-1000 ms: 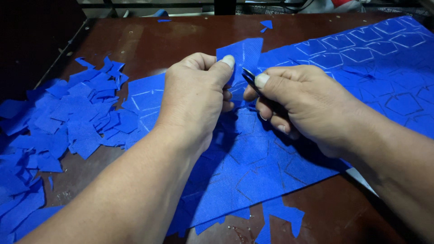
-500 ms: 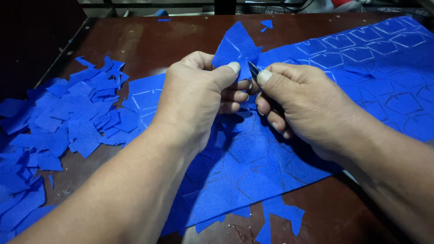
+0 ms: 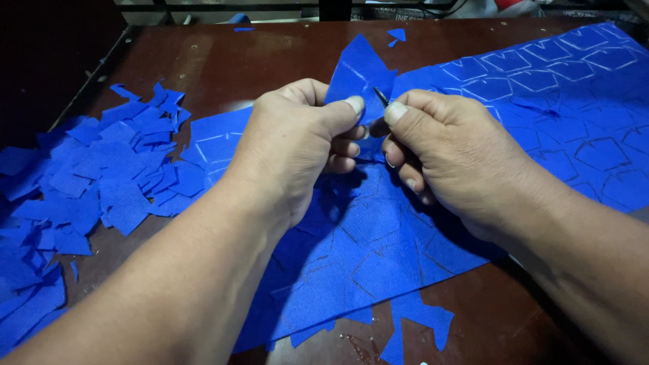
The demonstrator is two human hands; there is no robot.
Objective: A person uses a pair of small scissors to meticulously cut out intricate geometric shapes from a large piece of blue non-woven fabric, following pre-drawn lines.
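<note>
Both hands grip: left hand (image 3: 297, 145) pinches the raised blue fabric flap (image 3: 357, 67); right hand (image 3: 453, 152) clasps scissors (image 3: 381, 97) beside it.

Blue scrap pile (image 3: 101, 176) crowds left; bare table (image 3: 270, 54) ahead.

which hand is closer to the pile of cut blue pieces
Left. The left hand sits just right of the pile of cut blue pieces; the right hand lies farther right, beyond it.
</note>
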